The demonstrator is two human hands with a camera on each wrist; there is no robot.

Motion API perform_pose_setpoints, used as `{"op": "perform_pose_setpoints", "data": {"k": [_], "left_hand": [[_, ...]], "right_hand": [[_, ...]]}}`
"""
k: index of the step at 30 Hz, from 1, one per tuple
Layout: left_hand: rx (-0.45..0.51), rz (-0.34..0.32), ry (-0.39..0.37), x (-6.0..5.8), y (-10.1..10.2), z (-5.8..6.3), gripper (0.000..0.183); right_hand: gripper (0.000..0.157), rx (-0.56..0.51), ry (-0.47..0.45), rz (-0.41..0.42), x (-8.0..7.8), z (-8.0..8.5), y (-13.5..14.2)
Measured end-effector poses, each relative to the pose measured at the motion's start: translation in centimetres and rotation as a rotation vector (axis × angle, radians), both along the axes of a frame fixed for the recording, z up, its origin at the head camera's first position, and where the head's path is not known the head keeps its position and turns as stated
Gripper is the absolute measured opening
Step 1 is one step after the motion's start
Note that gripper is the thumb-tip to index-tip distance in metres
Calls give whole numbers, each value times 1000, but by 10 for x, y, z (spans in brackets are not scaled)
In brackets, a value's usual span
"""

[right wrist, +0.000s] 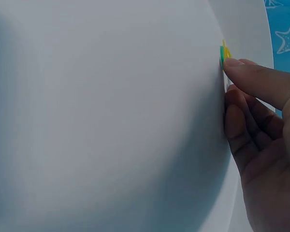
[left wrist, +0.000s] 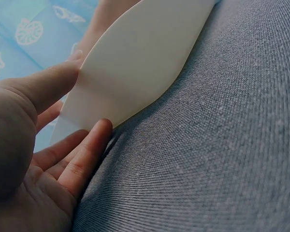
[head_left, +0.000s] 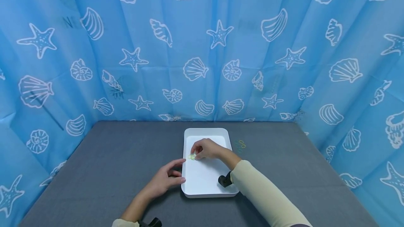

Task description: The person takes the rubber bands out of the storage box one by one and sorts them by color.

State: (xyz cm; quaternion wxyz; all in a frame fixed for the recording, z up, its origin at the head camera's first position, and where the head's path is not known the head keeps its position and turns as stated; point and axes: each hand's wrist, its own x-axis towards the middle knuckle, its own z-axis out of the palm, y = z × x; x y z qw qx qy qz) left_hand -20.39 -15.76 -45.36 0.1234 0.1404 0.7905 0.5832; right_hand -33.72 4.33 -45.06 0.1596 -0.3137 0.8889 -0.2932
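Note:
A shallow white tray [head_left: 206, 185] lies on the grey cloth. My left hand [head_left: 167, 178] is at its left side, thumb [left wrist: 55, 82] against the rim and a fingertip low on the outer wall; the fingers are fairly straight. Inside the tray, near the left wall, my right hand [head_left: 206, 149] pinches at a few small rubber bands [head_left: 191, 157], yellow and green. In the right wrist view the bands [right wrist: 224, 54] show at the thumb tip, while the other fingers curl beneath. The thumb partly hides them, so how many are pinched is unclear.
To the right of the tray, several thin green and yellow bands [head_left: 240, 145] lie loose on the grey tabletop [head_left: 284, 171]. A blue curtain [head_left: 202, 52] with white shell and starfish prints hangs behind the table and along its sides.

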Motion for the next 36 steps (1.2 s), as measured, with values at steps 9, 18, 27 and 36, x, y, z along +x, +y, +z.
{"op": "perform_pose_setpoints", "data": {"k": [9,18,27,36], "left_hand": [[11,-8,1,0,-1,0,59],[6,-4,-16,0,0,1,60],[6,-9,-2,1,0,0,60],[10,-10,-1,1,0,2,59]], "right_hand": [[10,1,3,-25,0,-2,-2],[7,-9,-14,-61,3,-1,-1],[5,-25,-34,-91,5,0,0],[6,-33,-21,-108,4,0,0]]}}
